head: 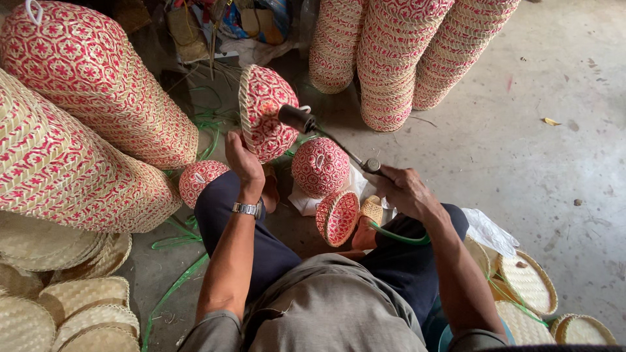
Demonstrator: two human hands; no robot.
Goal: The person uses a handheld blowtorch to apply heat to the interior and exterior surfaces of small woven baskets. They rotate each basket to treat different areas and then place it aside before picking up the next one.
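I am gripping a red woven basket (266,112) in my left hand (244,160), raised above my knees, while my right hand (405,190) is clenching a torch (326,133) whose nozzle is touching it.

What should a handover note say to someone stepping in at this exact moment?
Left hand: grips a red-and-straw woven dome cover, tilted on edge.
Right hand: holds a torch-like wand on a green hose, its dark nozzle at the cover's surface.
Three similar small covers lie between the legs.
Tall stacks of covers stand left and ahead; plain woven trays lie at both sides.
Which covers are already treated cannot be told.
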